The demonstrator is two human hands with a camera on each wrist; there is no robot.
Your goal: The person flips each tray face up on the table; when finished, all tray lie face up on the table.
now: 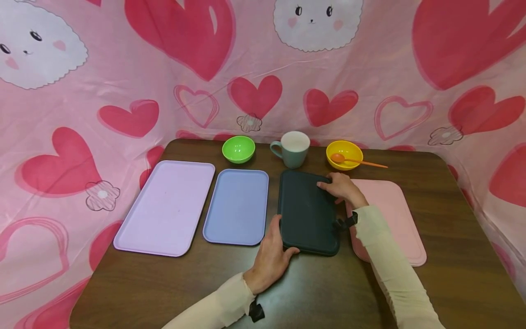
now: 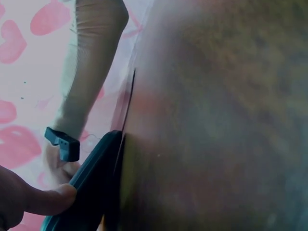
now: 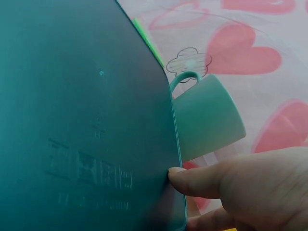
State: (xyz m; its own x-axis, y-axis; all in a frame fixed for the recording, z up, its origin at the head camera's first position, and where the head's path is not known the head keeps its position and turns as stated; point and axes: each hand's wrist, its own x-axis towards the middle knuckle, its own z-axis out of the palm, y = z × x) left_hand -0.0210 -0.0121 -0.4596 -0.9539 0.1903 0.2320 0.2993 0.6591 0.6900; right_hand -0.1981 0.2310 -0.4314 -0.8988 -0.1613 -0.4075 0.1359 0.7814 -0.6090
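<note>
A dark green tray [image 1: 308,212] lies between my hands, with embossed marks on its face in the right wrist view. My left hand [image 1: 271,260] grips its near left corner; the thumb [image 2: 60,198] presses the edge in the left wrist view, and the other fingers are mostly hidden there. At the far right corner my right hand [image 1: 344,188] pinches the rim, its thumb [image 3: 197,182] on the embossed face. A pink tray [image 1: 390,214] sits just right, partly covered by the right forearm. Left of the green tray is a blue tray [image 1: 237,208].
Farther left lies a lilac tray [image 1: 168,208]. Along the table's back edge stand a green bowl [image 1: 239,150], a grey-green mug [image 1: 292,151] and a yellow bowl [image 1: 344,165] with an orange spoon [image 1: 363,161] across it. Patterned pink cloth [image 1: 255,55] hangs behind the wooden table [image 1: 176,278].
</note>
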